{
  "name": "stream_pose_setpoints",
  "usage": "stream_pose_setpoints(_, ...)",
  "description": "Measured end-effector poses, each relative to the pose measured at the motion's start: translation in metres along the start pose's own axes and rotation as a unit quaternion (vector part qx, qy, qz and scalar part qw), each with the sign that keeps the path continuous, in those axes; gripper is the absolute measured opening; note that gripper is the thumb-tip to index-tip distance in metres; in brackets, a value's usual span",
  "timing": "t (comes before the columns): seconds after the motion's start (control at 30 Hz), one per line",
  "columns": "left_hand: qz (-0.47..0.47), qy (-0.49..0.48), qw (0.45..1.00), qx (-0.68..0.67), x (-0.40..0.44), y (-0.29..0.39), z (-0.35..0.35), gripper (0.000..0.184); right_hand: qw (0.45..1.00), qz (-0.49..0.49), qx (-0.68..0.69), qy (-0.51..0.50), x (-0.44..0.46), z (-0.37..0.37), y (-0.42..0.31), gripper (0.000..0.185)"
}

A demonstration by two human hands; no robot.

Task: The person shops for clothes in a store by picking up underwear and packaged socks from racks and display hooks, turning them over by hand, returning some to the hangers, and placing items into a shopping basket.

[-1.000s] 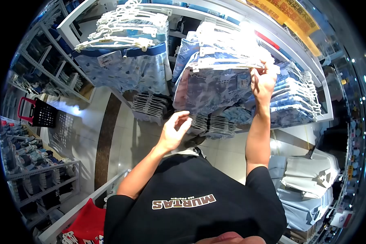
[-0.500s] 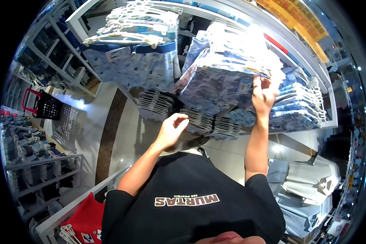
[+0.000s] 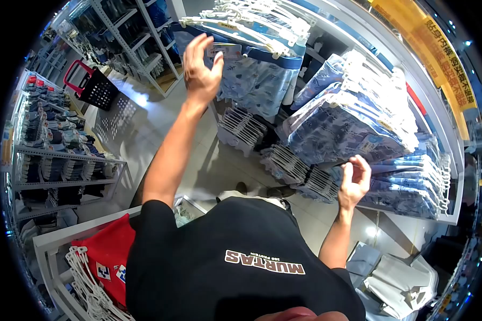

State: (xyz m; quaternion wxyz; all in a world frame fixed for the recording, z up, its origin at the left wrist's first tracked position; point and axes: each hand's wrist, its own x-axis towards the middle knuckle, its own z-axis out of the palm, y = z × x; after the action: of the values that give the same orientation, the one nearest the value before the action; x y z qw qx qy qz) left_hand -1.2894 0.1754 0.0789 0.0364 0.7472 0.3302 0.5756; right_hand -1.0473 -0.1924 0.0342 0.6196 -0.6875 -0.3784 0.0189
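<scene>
My left hand (image 3: pixel 202 72) is raised at the left edge of a stack of blue patterned boxer shorts (image 3: pixel 260 83) on white hangers. Its fingers are apart and it holds nothing; whether the fingertips touch the shorts I cannot tell. A paper tag (image 3: pixel 227 51) on the front pair shows just beside my thumb. Lower down, my right hand (image 3: pixel 354 182) is near the bottom edge of the middle stack of blue-grey shorts (image 3: pixel 332 128). Its fingers are loosely curved, with a gap to the thumb and nothing between them. White hangers (image 3: pixel 377 88) top that stack under bright glare.
More blue shorts (image 3: pixel 401 184) hang at the right of the white rack (image 3: pixel 455 211). Below are rows of hanging items (image 3: pixel 241 128). A black basket with a red handle (image 3: pixel 97 90) stands on the floor at left. Red garments (image 3: pixel 104 251) hang beside me, pale clothing (image 3: pixel 404 281) behind right.
My left hand has gone up and left to the left stack. My right hand has come away from the middle stack's hangers and dropped lower. The view has turned, shifting the racks rightward.
</scene>
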Motion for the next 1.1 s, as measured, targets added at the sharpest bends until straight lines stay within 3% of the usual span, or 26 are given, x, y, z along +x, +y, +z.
stream_pose_setpoints(0.1, 0.052, 0.017, 0.997, 0.059, 0.038, -0.026, 0.013, 0.047, 0.996, 0.061, -0.016, -0.067, -0.02, 0.006, 0.004, 0.025)
stream_pose_setpoints(0.2, 0.071, -0.065, 0.992, 0.084, 0.063, -0.046, 0.022, 0.046, 0.987, 0.103, -0.029, -0.119, -0.033, 0.013, 0.002, 0.025)
stream_pose_setpoints(0.23, 0.114, -0.073, 0.979, 0.154, 0.064, -0.049, 0.023, 0.041, 0.984, 0.117, -0.024, -0.129, -0.036, 0.016, 0.003, 0.024)
stream_pose_setpoints(0.4, 0.15, -0.161, 0.958, 0.186, 0.081, -0.048, 0.012, 0.024, 0.982, 0.119, -0.027, -0.143, -0.048, 0.023, 0.007, 0.024)
stream_pose_setpoints(0.5, 0.183, -0.105, 0.97, 0.117, 0.083, -0.047, 0.005, 0.018, 0.981, 0.118, -0.034, -0.15, -0.046, 0.023, 0.009, 0.025)
stream_pose_setpoints(0.53, 0.224, -0.038, 0.966, 0.125, 0.084, -0.045, 0.002, 0.016, 0.98, 0.125, -0.031, -0.149, -0.046, 0.023, 0.009, 0.025)
stream_pose_setpoints(0.7, 0.204, -0.025, 0.971, 0.119, 0.072, -0.03, -0.042, 0.019, 0.98, 0.117, -0.031, -0.157, -0.044, 0.026, 0.008, 0.025)
stream_pose_setpoints(0.77, 0.149, -0.067, 0.98, 0.118, 0.057, -0.015, -0.065, 0.02, 0.978, 0.12, -0.031, -0.17, -0.048, 0.032, 0.009, 0.025)
stream_pose_setpoints(0.83, 0.032, -0.147, 0.982, 0.118, 0.037, 0.005, -0.086, 0.018, 0.967, 0.145, -0.022, -0.208, -0.053, 0.042, 0.006, 0.024)
stream_pose_setpoints(0.87, -0.049, -0.2, 0.978, 0.038, 0.022, 0.002, -0.09, 0.015, 0.96, 0.162, -0.018, -0.228, -0.055, 0.048, 0.002, 0.025)
stream_pose_setpoints(0.97, -0.279, -0.296, 0.888, -0.213, -0.042, -0.002, -0.097, 0.01, 0.927, 0.246, 0.095, -0.268, -0.072, 0.075, 0.026, 0.029)
stream_pose_setpoints(1.03, -0.354, -0.334, 0.813, -0.32, -0.092, -0.002, -0.096, 0.012, 0.877, 0.345, 0.175, -0.284, -0.083, 0.092, 0.057, 0.043)
stream_pose_setpoints(1.1, -0.429, -0.335, 0.766, -0.341, -0.129, 0.015, -0.096, 0.01, 0.855, 0.395, 0.143, -0.305, -0.094, 0.104, 0.082, 0.05)
